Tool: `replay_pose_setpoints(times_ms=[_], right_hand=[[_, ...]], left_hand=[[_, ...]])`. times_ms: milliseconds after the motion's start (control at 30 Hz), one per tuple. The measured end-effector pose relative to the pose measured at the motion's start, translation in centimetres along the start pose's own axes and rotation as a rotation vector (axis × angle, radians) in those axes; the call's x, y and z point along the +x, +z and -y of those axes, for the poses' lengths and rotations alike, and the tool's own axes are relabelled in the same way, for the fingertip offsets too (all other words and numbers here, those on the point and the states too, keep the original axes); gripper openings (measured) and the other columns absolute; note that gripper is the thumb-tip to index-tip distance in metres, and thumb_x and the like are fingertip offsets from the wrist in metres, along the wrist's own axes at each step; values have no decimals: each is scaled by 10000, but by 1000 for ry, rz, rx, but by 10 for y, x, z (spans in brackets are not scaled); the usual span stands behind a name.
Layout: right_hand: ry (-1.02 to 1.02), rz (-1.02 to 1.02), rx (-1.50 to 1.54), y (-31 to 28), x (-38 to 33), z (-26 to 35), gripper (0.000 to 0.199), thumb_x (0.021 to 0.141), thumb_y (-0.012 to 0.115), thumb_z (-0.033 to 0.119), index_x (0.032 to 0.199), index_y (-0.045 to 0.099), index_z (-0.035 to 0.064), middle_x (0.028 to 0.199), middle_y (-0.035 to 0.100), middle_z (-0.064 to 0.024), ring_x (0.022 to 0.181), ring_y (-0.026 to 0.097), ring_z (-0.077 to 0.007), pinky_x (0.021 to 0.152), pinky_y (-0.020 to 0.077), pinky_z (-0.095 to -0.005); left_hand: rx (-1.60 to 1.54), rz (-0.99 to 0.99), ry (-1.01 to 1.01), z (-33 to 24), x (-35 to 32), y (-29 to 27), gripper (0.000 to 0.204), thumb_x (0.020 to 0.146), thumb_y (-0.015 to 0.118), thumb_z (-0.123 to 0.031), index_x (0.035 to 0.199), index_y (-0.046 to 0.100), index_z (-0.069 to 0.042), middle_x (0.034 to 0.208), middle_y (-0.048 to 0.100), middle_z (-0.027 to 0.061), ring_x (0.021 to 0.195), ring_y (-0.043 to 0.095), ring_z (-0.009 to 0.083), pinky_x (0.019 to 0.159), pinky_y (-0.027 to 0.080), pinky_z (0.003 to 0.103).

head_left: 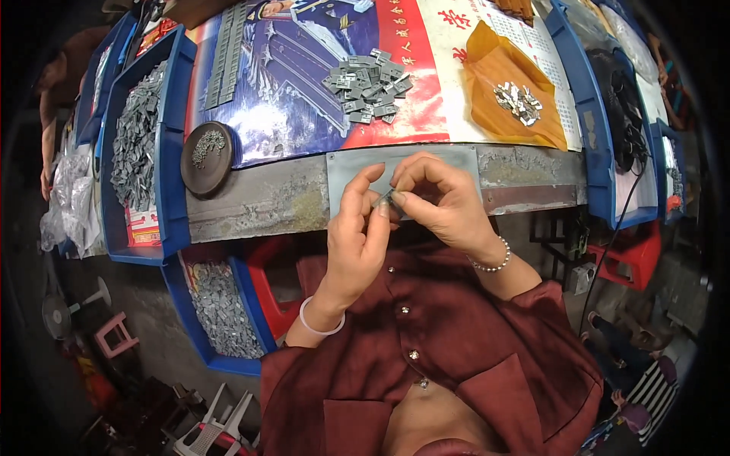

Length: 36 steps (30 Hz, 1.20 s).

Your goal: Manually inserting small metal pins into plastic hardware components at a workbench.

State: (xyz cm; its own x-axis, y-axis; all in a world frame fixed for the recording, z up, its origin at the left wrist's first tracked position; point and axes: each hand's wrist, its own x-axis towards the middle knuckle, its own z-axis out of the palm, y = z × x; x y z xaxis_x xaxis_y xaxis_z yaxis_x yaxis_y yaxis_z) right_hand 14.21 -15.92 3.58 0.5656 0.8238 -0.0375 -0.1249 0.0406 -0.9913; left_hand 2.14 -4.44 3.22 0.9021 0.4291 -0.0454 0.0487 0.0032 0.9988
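My left hand (357, 235) and my right hand (449, 201) meet over the table's front edge, thumbs and fingertips pinched together. Between them is a small dark grey part (386, 198), mostly covered by the fingers, so its exact kind cannot be made out. Beneath the hands lies a flat grey plate (460, 156). Beyond them, a heap of small flat grey pieces (368, 85) rests on the poster. To its right, shiny little metal pieces (520, 104) lie on crumpled orange-brown paper (487, 64). A round brown dish (199, 179) at left holds tiny metal bits (208, 147).
Blue bins flank the table; the left bin (173, 137) is filled with grey pieces, and a lower bin (255, 308) holds more. Black cable hangs over the right bin (601, 152). Long grey strips (226, 61) lie on the poster (304, 83). Red stools (627, 254) stand below.
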Motion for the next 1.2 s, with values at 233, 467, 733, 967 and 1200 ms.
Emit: replay_pose_setpoints(times_ms=[233, 467, 733, 967, 1200], right_hand=[[-29, -80, -12, 12, 3, -1, 76, 841, 617, 1, 830, 544, -15, 881, 558, -39, 782, 534, -91, 685, 456, -232], [59, -135, 207, 21, 2, -6, 174, 875, 630, 32, 1000, 511, 15, 925, 548, -27, 801, 545, -77, 686, 480, -230], [118, -29, 353, 20, 6, -4, 215, 879, 630, 15, 1043, 491, 21, 900, 519, -23, 775, 524, -78, 659, 482, -232], [268, 109, 455, 16, 8, 5, 184, 913, 582, 48, 1075, 502, 14, 934, 527, -28, 783, 536, -79, 683, 480, -233], [168, 69, 238, 16, 3, 5, 234, 870, 542, -21, 1102, 513, 0, 953, 528, -20, 804, 523, -65, 724, 469, -226]], left_hand=[[179, -88, 208, 12, 3, 0, 457, 892, 496, 33, 1339, 402, 10, 722, 581, 97, 606, 558, 154, 602, 460, 273], [215, -97, 249, 8, 1, -1, 447, 898, 476, 48, 1334, 376, 31, 772, 602, 68, 700, 560, 89, 663, 451, 224], [165, -51, 240, 7, -4, -8, 434, 911, 460, 39, 1332, 354, 30, 830, 629, 79, 746, 595, 99, 696, 471, 216], [-205, 11, 16, 3, -9, -11, 422, 951, 400, 7, 1357, 285, 7, 845, 609, 45, 743, 565, 71, 667, 450, 189], [-198, -26, 21, 3, -10, -10, 429, 932, 415, 19, 1346, 305, 11, 782, 583, 26, 689, 545, 63, 635, 442, 188]])
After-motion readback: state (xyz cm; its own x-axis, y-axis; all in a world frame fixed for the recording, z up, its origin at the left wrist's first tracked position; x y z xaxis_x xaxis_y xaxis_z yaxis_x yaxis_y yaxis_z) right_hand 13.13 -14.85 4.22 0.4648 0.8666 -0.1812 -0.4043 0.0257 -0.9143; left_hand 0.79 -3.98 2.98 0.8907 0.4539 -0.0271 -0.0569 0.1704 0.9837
